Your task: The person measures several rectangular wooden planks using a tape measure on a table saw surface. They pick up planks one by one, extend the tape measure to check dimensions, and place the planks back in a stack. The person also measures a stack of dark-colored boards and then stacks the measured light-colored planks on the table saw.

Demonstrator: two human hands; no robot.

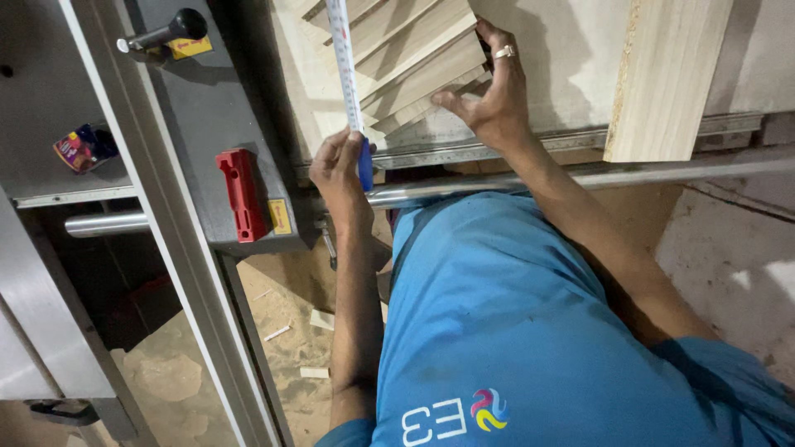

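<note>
My left hand (pixel 339 170) grips the blue case of a tape measure (pixel 364 161) at the near edge of the machine table. Its white blade (pixel 344 58) runs straight away from me across a fanned stack of thin wooden boards (pixel 414 62). My right hand (pixel 489 91), a ring on one finger, lies over the right end of that stack, with fingers spread and the thumb pressing on the board ends. The boards lie on a pale sheet (pixel 563 58). My blue shirt fills the lower right.
A light wooden plank (pixel 667 74) lies on the sheet at the right. A round steel rail (pixel 596 175) runs along the table's near edge. To the left, a grey sliding carriage (pixel 199 108) carries a red block (pixel 240 194) and a black-knobbed lever (pixel 178 25). Sawdust (pixel 281 331) covers the floor below.
</note>
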